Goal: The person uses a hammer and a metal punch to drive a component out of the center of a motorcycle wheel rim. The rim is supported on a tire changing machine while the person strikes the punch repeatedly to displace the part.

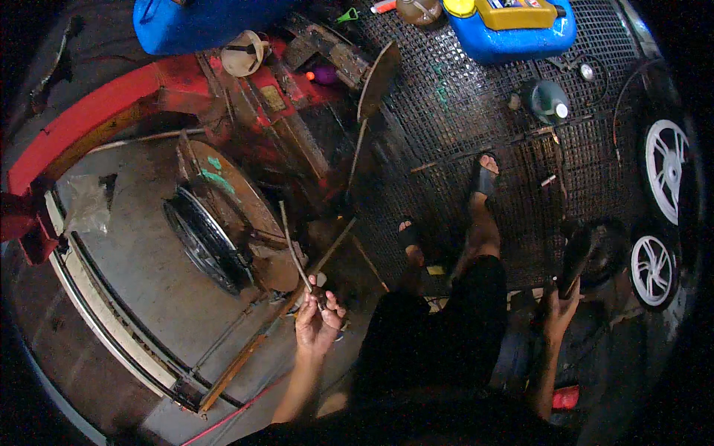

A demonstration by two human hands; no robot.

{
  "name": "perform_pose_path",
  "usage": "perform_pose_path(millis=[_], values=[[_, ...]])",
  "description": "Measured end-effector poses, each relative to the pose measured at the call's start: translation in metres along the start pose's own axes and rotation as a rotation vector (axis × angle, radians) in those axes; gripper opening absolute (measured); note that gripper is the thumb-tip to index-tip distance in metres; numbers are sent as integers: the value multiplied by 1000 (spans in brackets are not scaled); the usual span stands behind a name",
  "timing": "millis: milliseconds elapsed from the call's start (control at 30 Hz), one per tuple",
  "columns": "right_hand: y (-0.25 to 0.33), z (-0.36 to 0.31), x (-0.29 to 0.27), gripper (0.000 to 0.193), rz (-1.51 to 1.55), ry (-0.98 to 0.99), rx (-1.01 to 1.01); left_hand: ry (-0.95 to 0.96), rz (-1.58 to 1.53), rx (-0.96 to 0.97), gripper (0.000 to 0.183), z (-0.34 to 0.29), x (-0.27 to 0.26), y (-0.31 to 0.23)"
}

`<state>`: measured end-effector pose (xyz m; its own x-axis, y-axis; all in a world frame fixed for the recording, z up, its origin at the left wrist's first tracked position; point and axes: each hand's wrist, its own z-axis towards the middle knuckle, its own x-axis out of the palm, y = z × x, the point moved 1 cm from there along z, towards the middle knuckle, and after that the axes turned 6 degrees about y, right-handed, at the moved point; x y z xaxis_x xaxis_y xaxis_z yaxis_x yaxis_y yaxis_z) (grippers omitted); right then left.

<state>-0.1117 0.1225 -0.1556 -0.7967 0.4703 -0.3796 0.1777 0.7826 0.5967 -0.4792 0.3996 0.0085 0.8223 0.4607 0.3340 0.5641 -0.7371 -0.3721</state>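
Note:
My left hand (320,320) is closed round the lower end of a thin metal rod (291,245), which points up and away. Just left of the rod, a black wheel rim (197,238) leans against a rusty metal plate (230,175) with green smears. On the right, my right hand (561,308) grips the near edge of a black, tyre-like ring (580,256). Shadow hides much of that ring, so its exact shape is hard to make out.
A red metal frame (111,111) curves across the left. Black grid matting (446,111) lies underfoot. Farther off stand a blue jerrycan (513,41) and a dark green bottle (549,100). Two white spoked wheels (664,171) are at the right edge. A rusty bar (245,364) slants beside my left forearm.

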Motion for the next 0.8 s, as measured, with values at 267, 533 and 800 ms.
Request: perform_pose_path(millis=[267,533,800], values=[[-11,-22,15,65,66,53,1,168,327,2,26,-5,-16,-1],[1,-49,34,68,-130,77,-56,137,496,115,14,-9,-57,3],[32,-55,33,67,-133,61,-158,-17,1016,192,11,-9,-58,16]])
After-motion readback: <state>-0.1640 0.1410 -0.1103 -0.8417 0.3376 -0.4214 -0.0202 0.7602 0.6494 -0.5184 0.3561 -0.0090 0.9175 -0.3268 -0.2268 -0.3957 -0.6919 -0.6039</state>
